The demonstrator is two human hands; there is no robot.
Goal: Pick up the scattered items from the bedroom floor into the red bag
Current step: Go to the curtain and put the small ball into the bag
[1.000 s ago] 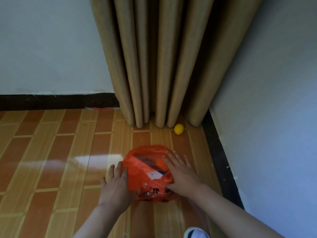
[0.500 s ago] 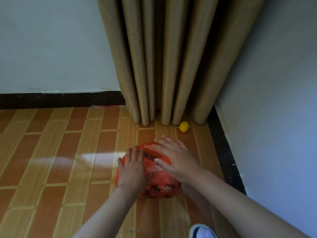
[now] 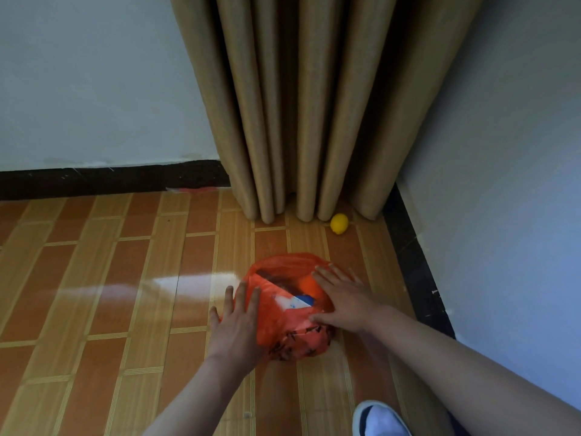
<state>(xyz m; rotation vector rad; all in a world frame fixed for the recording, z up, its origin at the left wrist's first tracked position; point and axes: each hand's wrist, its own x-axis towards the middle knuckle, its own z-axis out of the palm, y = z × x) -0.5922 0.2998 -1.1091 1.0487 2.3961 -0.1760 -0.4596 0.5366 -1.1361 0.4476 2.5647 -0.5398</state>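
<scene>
The red bag (image 3: 290, 322) sits on the wooden floor in front of me, its mouth open, with a white and blue packet (image 3: 295, 303) and darker items visible inside. My left hand (image 3: 237, 322) lies flat against the bag's left side, fingers spread. On the bag's right side rests my right hand (image 3: 342, 297), fingers apart and pressing the plastic. A yellow lemon (image 3: 339, 223) lies on the floor beyond the bag, at the foot of the curtain.
Tan curtains (image 3: 301, 105) hang into the corner. A dark skirting board (image 3: 110, 179) runs along both walls. The right wall (image 3: 503, 184) stands close beside the bag. My white shoe (image 3: 379, 420) shows at the bottom edge.
Both hands slid back from the bag's top to its two sides, uncovering the mouth and the packet inside. The view shifted slightly.
</scene>
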